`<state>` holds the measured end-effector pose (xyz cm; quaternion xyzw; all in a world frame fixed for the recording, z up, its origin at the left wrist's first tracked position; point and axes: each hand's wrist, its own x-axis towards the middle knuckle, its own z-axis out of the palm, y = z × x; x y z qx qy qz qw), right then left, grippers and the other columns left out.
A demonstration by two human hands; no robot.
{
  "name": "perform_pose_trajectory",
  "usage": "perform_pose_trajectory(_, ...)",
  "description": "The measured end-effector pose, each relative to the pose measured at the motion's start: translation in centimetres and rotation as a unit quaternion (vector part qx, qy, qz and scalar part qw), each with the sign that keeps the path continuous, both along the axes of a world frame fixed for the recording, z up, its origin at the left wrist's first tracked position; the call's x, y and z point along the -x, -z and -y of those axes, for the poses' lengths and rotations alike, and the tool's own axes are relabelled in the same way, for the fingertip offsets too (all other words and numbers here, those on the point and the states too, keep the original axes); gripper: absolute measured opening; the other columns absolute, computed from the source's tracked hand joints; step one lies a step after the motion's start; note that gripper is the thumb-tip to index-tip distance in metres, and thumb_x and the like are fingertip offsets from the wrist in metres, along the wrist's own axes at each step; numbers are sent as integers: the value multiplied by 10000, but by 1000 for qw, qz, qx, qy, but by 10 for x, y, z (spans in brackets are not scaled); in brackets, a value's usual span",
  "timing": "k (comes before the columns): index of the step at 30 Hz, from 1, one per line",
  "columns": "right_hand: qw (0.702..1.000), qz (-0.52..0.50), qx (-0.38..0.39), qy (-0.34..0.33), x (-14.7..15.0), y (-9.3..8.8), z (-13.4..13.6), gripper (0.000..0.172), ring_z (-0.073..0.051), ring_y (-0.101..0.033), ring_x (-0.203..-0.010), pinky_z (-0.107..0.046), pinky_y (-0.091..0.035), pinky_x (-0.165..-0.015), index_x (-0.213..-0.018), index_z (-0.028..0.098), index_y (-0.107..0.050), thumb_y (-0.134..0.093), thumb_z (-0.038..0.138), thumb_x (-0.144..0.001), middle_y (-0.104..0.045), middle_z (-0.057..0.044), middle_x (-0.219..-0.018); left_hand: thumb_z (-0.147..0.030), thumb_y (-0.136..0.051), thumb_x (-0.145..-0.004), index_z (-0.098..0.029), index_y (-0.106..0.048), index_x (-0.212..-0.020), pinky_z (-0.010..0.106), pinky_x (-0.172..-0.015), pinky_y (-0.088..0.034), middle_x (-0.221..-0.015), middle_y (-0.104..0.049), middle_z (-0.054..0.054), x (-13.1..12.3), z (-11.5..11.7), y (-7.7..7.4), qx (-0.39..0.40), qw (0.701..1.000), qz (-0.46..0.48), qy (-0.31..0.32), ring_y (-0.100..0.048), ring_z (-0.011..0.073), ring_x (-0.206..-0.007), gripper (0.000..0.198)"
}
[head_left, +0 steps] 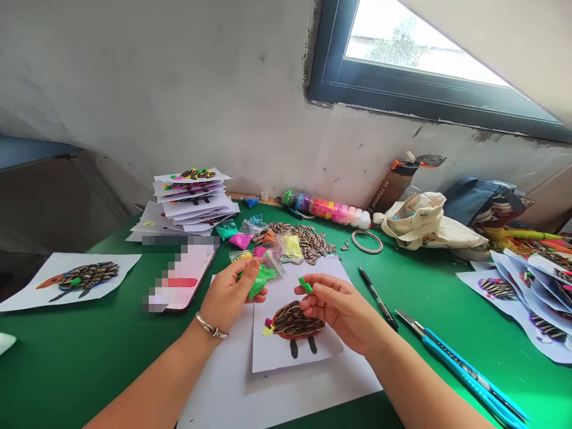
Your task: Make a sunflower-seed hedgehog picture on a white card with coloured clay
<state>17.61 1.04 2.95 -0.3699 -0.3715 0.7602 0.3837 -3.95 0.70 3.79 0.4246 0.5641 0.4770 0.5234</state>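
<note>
I have the left hand [236, 286] wrapped round a bag of green clay [263, 279]; right hand [342, 304] pinches a small green piece [306, 285] between thumb and fingers, over the seed picture [295, 326]. Picture lies on white paper [232, 381], seed heap [310, 239] behind, black pen [378, 297] to the right.

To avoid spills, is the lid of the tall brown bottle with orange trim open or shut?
Open: the dark lid is swung aside, and the pale spout of the brown bottle stands uncovered.
</note>
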Motion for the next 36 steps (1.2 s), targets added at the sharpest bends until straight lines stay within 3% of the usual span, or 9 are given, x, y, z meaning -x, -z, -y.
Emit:
perform_pose_trajectory(3,1000,-7,-5,0,-4,-1,-2,376,-126,-641,-778,-289,-486,-772,-1067,171,-612,-733,263,-723,-664,-83,-997,-469,-650,-752,-181,-517,-1205,359,-774,-574,-921,-637,29,2,-3,2,4,999,33,-13,-673,174,-780,553)
perform_pose_trajectory(6,1000,-5,-15,-2,-6,0,-3,323,-118,-630,-713,-279,-485,-709,-1016,164,-624,-722,298,-738,-678,-73,-925,-405,-665,-754,-217,-474,-1256,354,-822,-549,-1053,-642,53,3,-5,6,1,999,31,-8,-674,190,-851,569)
perform_pose_trajectory(11,1000,-14,-17,2,-7,-1,-2,272,-95,-586,-607,-231,-435,-597,-944,183,-631,-710,357,-751,-665,-24,-769,-445,-625,-764,-235,-486,-1277,323,-796,-520,-1012,-687,48,7,-5,11,-47,994,-99,13,-664,205,-864,571)
perform_pose_trajectory(15,999,-33,-20,14,-6,-4,-1,228,-111,-595,-692,-241,-444,-631,-908,194,-633,-678,377,-780,-654,-26,-829,-444,-595,-766,-260,-560,-1234,259,-674,-477,-1044,-678,25,9,-5,11,-88,967,-239,0,-614,167,-728,504)
perform_pose_trajectory(21,999,-39,-17,14,-6,-5,-1,196,-111,-616,-705,-250,-471,-668,-882,169,-633,-703,307,-762,-676,-52,-889,-422,-557,-775,-259,-594,-1207,230,-529,-385,-725,-662,-27,7,-4,4,-93,937,-336,-6,-494,136,-528,463)
perform_pose_trajectory(26,999,-30,-16,31,-7,-7,-2,200,-96,-606,-654,-225,-458,-629,-855,163,-602,-727,264,-735,-672,-39,-849,-415,-510,-799,-256,-579,-1225,252,-567,-412,-900,-691,1,6,-4,5,-106,915,-389,5,-502,139,-547,459)
perform_pose_trajectory(31,999,-32,-21,38,-5,-5,-1,230,-97,-595,-640,-215,-430,-607,-890,204,-517,-703,251,-762,-662,-15,-787,-399,-524,-802,-275,-583,-1223,250,-596,-437,-940,-698,-6,7,-5,9,-124,910,-396,2,-525,136,-554,443)
perform_pose_trajectory(36,999,10,-18,25,-5,-1,0,212,-94,-583,-647,-211,-423,-612,-892,185,-533,-677,304,-792,-648,-24,-801,-320,-505,-825,-227,-560,-1247,267,-714,-490,-1084,-679,25,7,-3,11,-126,904,-409,19,-623,162,-719,435)
